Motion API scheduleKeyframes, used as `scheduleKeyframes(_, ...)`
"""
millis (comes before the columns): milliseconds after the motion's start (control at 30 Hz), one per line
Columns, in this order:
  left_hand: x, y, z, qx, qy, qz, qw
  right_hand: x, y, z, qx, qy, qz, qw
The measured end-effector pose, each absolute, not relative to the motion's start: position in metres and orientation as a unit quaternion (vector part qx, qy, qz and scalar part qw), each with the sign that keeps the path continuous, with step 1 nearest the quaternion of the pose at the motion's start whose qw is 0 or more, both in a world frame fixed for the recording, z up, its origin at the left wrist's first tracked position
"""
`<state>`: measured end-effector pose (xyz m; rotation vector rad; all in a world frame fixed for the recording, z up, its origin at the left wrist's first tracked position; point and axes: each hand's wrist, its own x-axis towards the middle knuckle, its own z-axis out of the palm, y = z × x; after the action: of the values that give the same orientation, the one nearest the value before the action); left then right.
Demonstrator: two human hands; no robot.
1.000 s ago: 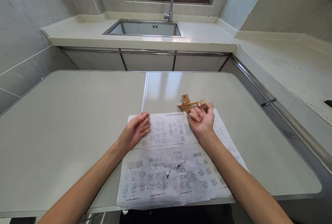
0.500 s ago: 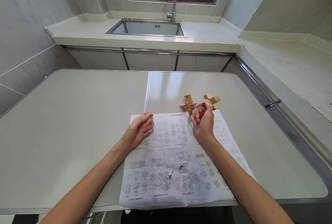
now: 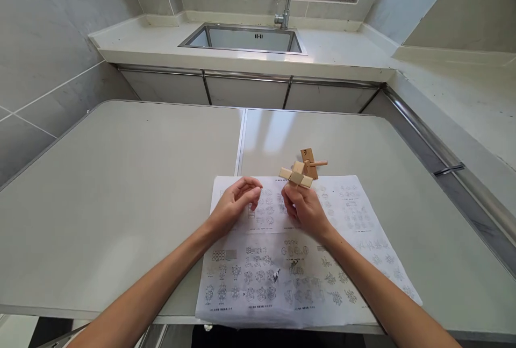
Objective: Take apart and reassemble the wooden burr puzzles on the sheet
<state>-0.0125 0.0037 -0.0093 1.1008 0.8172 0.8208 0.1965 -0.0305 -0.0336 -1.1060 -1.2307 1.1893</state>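
My right hand (image 3: 303, 207) is closed around the lower part of a wooden burr puzzle (image 3: 297, 177), whose crossed light-wood bars stick out above the fingers. Just behind it, loose wooden puzzle pieces (image 3: 308, 157) lie on the table; one bears a dark mark and a thin stick crosses it. To the left, my left hand (image 3: 238, 200) hovers near the paper's upper left with fingers loosely curled, thumb apart, and nothing visible in it. Beneath both hands is a creased, slightly torn instruction sheet (image 3: 258, 240) printed with small diagrams.
The pale folding table (image 3: 121, 186) has a seam down its middle. Beyond it stands a counter (image 3: 342, 57) with a steel sink (image 3: 242, 38) and a faucet (image 3: 285, 12). A metal rail (image 3: 427, 133) runs along the right side.
My right hand has picked up the burr puzzle and brought it left, in front of the loose pieces. My left hand has moved right and parted its thumb and fingers. The view has shifted slightly.
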Motion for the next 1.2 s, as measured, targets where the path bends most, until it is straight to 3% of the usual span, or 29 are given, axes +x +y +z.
scheduleKeyframes(167, -0.012, -0.004, -0.001, 0.54, 0.302, 0.333, 0.712, 0.191, -0.04, -0.04, -0.404, -0.573, 0.564, 0.436)
scheduleKeyframes(367, -0.022, -0.004, -0.002, 0.567, 0.2, 0.232, 0.765, 0.185, -0.049, -0.046, -0.271, -0.453, 0.768, 0.363)
scheduleKeyframes(533, -0.025, -0.003, -0.003, 0.578, 0.138, 0.217, 0.775, 0.184, -0.05, -0.05, -0.162, -0.375, 0.863, 0.297)
scheduleKeyframes(833, -0.026, 0.0, -0.015, 0.516, 0.206, 0.286, 0.781, 0.182, -0.049, -0.042, -0.234, -0.426, 0.809, 0.331)
scheduleKeyframes(1200, -0.029, 0.0, -0.012, 0.574, 0.216, 0.309, 0.727, 0.186, -0.052, -0.041, -0.24, -0.483, 0.772, 0.335)
